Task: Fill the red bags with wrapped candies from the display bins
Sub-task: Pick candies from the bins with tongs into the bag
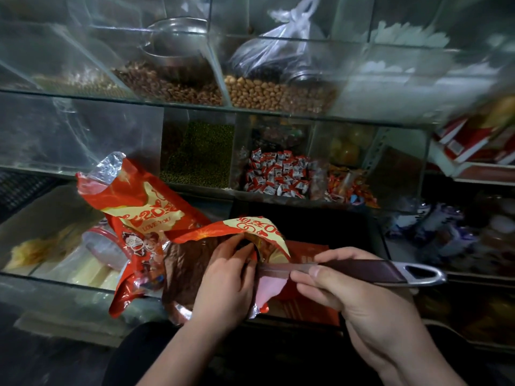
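Left hand (225,280) at 6 o'clock of the view, thumb and forefinger pinching the rim of the open red bag (250,227). Bag mouth at 12 o'clock from the knuckles, crumpled bag body under the palm.

Right hand (370,299) at 4 o'clock of the view, fingers curled round the dark handle of the scoop (376,271). Handle roughly level, metal loop end projecting toward 3 o'clock, front end running toward 9 o'clock to the bag mouth, just beneath the left fingertips. Scoop contents not discernible.

Second red bag (133,201) standing open and tilted, at 10 o'clock from the left hand, just beside the held bag.

Red-and-white wrapped candies (278,174) heaped in a glass bin (239,162) at 12 o'clock from the held bag, well apart from both hands. Orange-wrapped candies (348,188) in the neighbouring compartment, at 3 o'clock from the first heap. Green beans (200,154) at 9 o'clock from the candy bin. Peanuts (264,93) on the shelf above, at 12 o'clock.
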Motion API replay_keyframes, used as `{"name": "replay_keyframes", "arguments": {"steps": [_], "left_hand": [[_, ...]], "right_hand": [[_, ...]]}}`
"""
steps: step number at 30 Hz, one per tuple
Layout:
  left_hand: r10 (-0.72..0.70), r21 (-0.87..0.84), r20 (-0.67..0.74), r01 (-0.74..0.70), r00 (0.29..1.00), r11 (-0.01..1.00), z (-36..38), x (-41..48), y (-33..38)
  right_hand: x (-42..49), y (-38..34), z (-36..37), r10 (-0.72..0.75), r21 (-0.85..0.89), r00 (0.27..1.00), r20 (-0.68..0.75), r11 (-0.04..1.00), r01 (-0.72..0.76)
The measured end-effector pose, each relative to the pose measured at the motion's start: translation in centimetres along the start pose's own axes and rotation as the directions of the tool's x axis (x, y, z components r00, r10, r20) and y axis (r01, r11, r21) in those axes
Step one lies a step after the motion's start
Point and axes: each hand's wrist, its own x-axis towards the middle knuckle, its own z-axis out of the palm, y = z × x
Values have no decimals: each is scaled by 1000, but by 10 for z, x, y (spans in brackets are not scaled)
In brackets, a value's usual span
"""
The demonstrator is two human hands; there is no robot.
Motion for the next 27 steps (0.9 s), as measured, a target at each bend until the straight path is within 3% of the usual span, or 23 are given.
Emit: {"name": "replay_keyframes", "arguments": {"steps": [10,14,21,27], "left_hand": [[256,42,-308,-256,916,966,-35,-1,38],[343,69,-317,-339,884,938,-43,29,68],[483,97,-288,-477,827,874,-14,105,133],[547,11,-190,-556,815,831,33,164,172]], "right_hand": [[-19,-32,-21,-86,161,994,67,984,74],[-20,-51,-32,-165,211,986,37,965,154],[-5,-84,-64,-348,257,926,-146,890,375],[23,-92,-91,-340,271,866,-366,852,449]]}}
